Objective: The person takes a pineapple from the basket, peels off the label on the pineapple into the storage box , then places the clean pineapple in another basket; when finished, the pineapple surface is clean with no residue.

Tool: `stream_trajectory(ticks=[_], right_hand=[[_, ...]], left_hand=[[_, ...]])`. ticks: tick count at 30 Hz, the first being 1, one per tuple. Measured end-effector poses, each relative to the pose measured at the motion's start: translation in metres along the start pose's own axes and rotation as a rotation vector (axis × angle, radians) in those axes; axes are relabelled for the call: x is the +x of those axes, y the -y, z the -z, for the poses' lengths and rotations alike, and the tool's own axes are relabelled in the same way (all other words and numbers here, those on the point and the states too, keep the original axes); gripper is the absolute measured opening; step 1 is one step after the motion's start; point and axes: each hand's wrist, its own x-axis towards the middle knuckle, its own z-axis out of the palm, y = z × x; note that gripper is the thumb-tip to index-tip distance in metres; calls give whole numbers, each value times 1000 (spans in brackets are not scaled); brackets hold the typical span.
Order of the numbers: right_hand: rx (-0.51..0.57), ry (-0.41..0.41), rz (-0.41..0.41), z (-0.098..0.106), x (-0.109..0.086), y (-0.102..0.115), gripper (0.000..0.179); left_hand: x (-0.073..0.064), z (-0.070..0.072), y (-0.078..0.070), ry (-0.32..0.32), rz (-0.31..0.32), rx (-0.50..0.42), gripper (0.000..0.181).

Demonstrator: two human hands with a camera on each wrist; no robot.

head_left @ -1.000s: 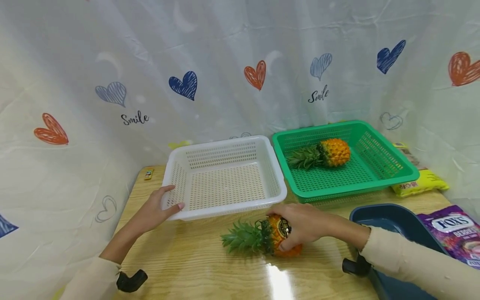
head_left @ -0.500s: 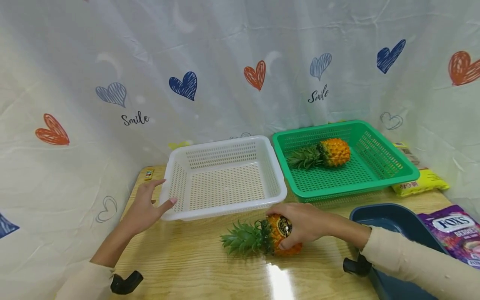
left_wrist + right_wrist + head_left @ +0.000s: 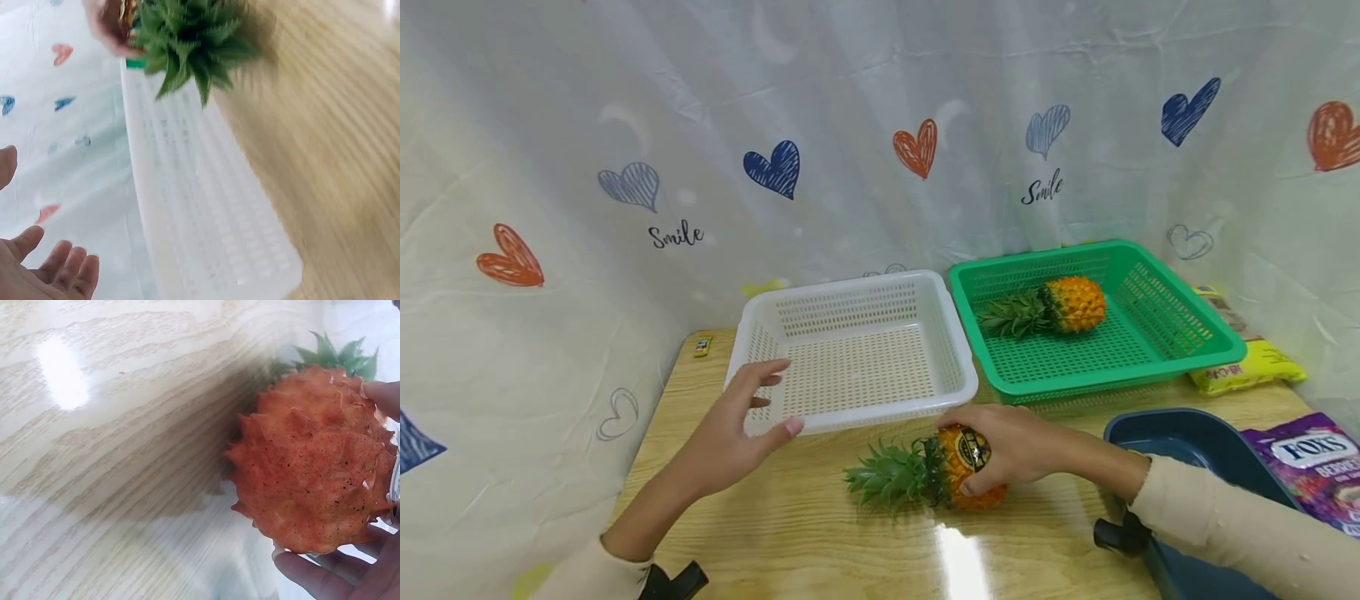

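Note:
A small orange pineapple (image 3: 973,492) with a green crown (image 3: 891,477) lies on its side on the wooden table, crown to the left. My right hand (image 3: 1011,443) grips its body from above, thumb on the near side. In the right wrist view its spiky base (image 3: 312,462) faces the camera, with fingers below and thumb above. My left hand (image 3: 737,437) hovers at the front left corner of the white basket (image 3: 857,421), fingers spread and holding nothing. The left wrist view shows the same hand (image 3: 44,269) apart from the basket, which has nothing in it.
A second pineapple (image 3: 1075,305) lies in the green basket (image 3: 1123,367) beside the white one. A dark blue tub (image 3: 1172,425) stands at the right, near a purple Fox's bag (image 3: 1311,467) and a yellow packet (image 3: 1251,367). A tiny yellow packet (image 3: 702,346) sits far left.
My left hand has let go of the white basket's left rim, drawn back, then moved right toward its front edge. The right hand still grips the pineapple in the same spot.

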Motion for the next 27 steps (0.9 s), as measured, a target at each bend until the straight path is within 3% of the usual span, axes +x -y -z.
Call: stream_trajectory(ticks=[5, 16, 21, 27], right_hand=[[18, -10, 6, -1, -1, -2, 75], [79, -21, 35, 0, -6, -6, 73], [63, -30, 44, -1, -6, -7, 73], [31, -31, 54, -4, -4, -6, 74]], left_hand=[[1, -22, -11, 93, -52, -75, 67], [8, -60, -25, 259, -73, -164, 64], [10, -75, -27, 318, -99, -158, 66], [11, -94, -27, 336, -118, -81, 69]])
